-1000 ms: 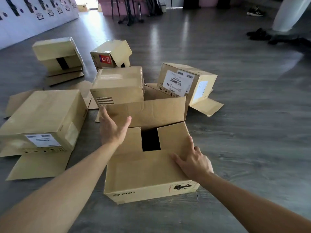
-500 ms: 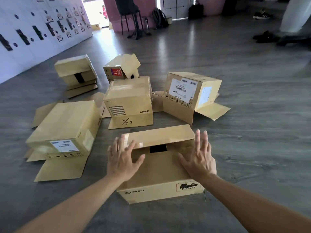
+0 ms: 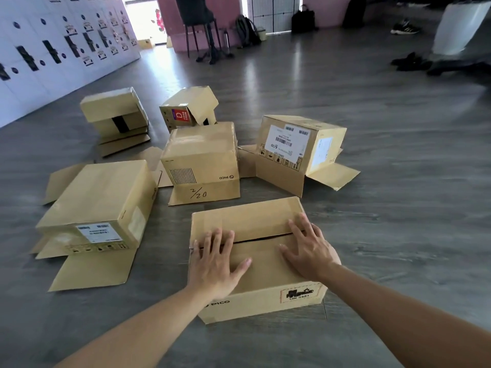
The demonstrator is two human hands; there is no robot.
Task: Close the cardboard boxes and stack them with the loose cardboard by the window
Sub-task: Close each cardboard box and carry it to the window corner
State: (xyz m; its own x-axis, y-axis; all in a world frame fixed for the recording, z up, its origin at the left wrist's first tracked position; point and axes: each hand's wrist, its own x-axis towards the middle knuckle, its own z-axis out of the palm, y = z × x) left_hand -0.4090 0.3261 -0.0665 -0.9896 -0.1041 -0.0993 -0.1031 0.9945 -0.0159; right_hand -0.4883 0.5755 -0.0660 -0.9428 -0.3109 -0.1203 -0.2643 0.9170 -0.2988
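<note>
Left hand [image 3: 216,264] flat, fingers straight, pressing on the near box [image 3: 255,261] at lower centre of the frame; right hand [image 3: 309,249] likewise flat and spread on the lid, gripping nothing. Both laid across the seam [image 3: 265,239] where the two top flaps meet, fingertips reaching onto the far flap [image 3: 244,219]. Flaps nearly level, a thin dark gap showing along the seam.

Step in hand, by the look of it: closing this box, almost done. Next move likely calls for pressing the flaps fully flush, then shifting both hands to the sides for a lift; no tape seen, so flaps may spring up once let go.

Further out: box marked 2/20 [image 3: 202,160] just above, centre; labelled box [image 3: 297,147] to its right, flaps splayed on the floor [image 3: 398,208]; large box [image 3: 101,200] at left with flaps open; two smaller boxes [image 3: 117,110] [image 3: 188,107] towards upper left. Loose sheets [image 3: 93,272] lying by them. Lockers [image 3: 53,49] along the upper left, chair [image 3: 199,25] at top centre. Bright opening at top left, possibly the window side; cannot tell.
</note>
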